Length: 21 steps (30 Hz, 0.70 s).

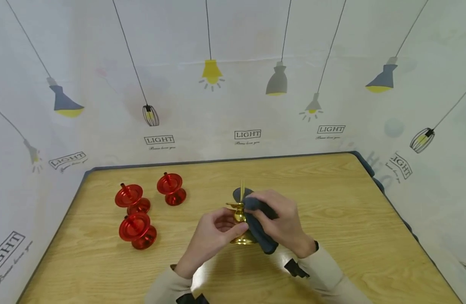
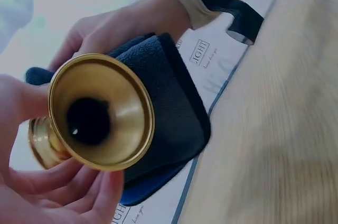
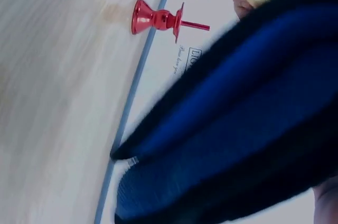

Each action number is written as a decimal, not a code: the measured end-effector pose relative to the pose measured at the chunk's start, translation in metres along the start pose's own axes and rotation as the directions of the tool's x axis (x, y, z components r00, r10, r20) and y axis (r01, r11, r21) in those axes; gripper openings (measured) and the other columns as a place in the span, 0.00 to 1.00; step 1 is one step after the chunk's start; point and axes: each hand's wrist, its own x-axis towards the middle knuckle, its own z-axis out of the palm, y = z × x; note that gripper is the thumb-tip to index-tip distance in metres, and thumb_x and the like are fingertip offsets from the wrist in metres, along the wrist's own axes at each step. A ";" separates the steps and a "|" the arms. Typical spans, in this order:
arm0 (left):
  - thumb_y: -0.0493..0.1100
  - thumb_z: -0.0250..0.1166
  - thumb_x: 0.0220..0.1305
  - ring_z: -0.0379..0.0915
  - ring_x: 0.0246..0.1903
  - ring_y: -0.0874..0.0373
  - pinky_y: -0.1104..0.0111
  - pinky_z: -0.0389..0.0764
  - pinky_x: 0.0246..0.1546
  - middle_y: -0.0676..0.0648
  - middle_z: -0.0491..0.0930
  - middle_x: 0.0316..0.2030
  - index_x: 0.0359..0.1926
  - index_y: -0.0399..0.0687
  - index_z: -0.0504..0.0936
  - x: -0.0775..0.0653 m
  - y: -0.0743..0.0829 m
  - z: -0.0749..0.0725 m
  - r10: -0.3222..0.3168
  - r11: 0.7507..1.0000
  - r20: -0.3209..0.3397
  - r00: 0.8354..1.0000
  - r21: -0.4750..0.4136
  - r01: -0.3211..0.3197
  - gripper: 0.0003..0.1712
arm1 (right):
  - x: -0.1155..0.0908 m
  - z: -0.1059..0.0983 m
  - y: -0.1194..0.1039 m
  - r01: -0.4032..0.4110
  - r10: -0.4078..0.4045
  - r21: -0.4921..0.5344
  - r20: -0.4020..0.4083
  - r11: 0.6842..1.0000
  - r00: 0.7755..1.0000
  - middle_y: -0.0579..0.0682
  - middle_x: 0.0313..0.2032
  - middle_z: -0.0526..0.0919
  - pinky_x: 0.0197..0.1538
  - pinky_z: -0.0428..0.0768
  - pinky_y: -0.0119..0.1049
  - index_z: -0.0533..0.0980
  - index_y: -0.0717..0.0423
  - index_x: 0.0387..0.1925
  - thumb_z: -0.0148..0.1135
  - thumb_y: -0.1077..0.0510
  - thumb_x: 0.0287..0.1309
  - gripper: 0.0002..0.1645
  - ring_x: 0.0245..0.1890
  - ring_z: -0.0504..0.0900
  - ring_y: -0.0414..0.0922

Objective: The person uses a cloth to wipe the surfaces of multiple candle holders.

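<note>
Near the front middle of the table, my left hand (image 1: pixel 210 236) holds a shiny gold candle holder (image 1: pixel 239 214) by its stem and base, lifted off the table. A thin spike rises from its small dish. The left wrist view shows the holder's hollow flared base (image 2: pixel 132 110), with fingers and thumb around it. My right hand (image 1: pixel 285 215) grips a folded dark blue cloth (image 1: pixel 258 232) and presses it against the holder's right side around the dish. That cloth (image 3: pixel 222 145) fills much of the right wrist view and hides the right fingertips.
Three red metal candle holders, one at the back (image 1: pixel 170 184), one at the left (image 1: pixel 128 196) and one in front (image 1: pixel 135 228), stand upright on the left of the wooden table (image 1: pixel 350 202). A white wall covering (image 1: pixel 233 101) with printed lamps surrounds the table.
</note>
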 end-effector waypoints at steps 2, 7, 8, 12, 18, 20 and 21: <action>0.46 0.71 0.65 0.84 0.37 0.58 0.71 0.84 0.39 0.39 0.85 0.40 0.52 0.33 0.83 0.000 0.001 0.002 0.008 1.000 -0.014 1.000 0.005 -0.008 0.22 | 0.002 -0.001 -0.002 0.041 -0.041 -0.002 -0.001 0.999 0.999 0.54 0.38 0.87 0.51 0.82 0.28 0.82 0.61 0.46 0.64 0.54 0.69 0.13 0.39 0.86 0.48; 0.42 0.67 0.69 0.80 0.36 0.65 0.74 0.80 0.36 0.50 0.85 0.38 0.56 0.27 0.79 0.000 -0.008 -0.001 0.060 0.967 0.092 0.994 -0.251 -0.035 0.23 | 0.002 -0.002 -0.007 0.024 -0.023 0.073 -0.015 0.997 1.000 0.56 0.39 0.87 0.50 0.83 0.28 0.82 0.61 0.46 0.67 0.57 0.66 0.13 0.40 0.87 0.46; 0.42 0.66 0.70 0.79 0.36 0.66 0.75 0.79 0.35 0.53 0.84 0.37 0.55 0.28 0.79 0.000 -0.011 -0.001 0.078 0.943 0.137 0.987 -0.331 -0.028 0.22 | 0.002 -0.002 -0.008 -0.005 0.007 0.104 -0.018 0.995 1.000 0.56 0.39 0.87 0.49 0.83 0.29 0.82 0.62 0.47 0.68 0.59 0.65 0.12 0.41 0.87 0.45; 0.46 0.61 0.74 0.79 0.38 0.66 0.74 0.80 0.41 0.56 0.84 0.39 0.54 0.41 0.80 0.001 -0.020 -0.002 0.159 0.815 0.305 0.939 -0.578 0.049 0.16 | -0.002 -0.001 -0.011 -0.194 0.206 0.252 -0.023 0.948 0.978 0.53 0.40 0.88 0.44 0.84 0.28 0.82 0.63 0.46 0.71 0.70 0.57 0.14 0.40 0.87 0.39; 0.45 0.56 0.77 0.80 0.43 0.65 0.71 0.81 0.47 0.55 0.84 0.43 0.55 0.43 0.79 -0.003 -0.020 -0.002 0.133 0.809 0.350 0.927 -0.579 0.102 0.14 | -0.008 -0.001 -0.011 -0.340 0.356 0.313 0.004 0.887 0.934 0.49 0.40 0.87 0.40 0.84 0.28 0.82 0.65 0.46 0.69 0.76 0.54 0.17 0.39 0.85 0.36; 0.44 0.58 0.76 0.79 0.40 0.66 0.72 0.80 0.44 0.55 0.83 0.42 0.56 0.36 0.78 -0.004 -0.013 -0.001 0.069 0.872 0.281 0.957 -0.483 0.079 0.17 | -0.007 -0.003 -0.009 -0.277 0.287 0.250 -0.005 0.928 0.958 0.53 0.41 0.87 0.46 0.84 0.29 0.82 0.64 0.46 0.70 0.76 0.53 0.18 0.43 0.86 0.38; 0.43 0.60 0.74 0.79 0.39 0.66 0.72 0.80 0.42 0.54 0.83 0.41 0.56 0.33 0.78 -0.004 -0.010 0.000 0.033 0.903 0.235 0.972 -0.423 0.072 0.19 | -0.006 -0.005 -0.008 -0.228 0.236 0.208 -0.012 0.951 0.972 0.54 0.40 0.87 0.49 0.83 0.29 0.82 0.63 0.46 0.71 0.74 0.54 0.17 0.44 0.86 0.39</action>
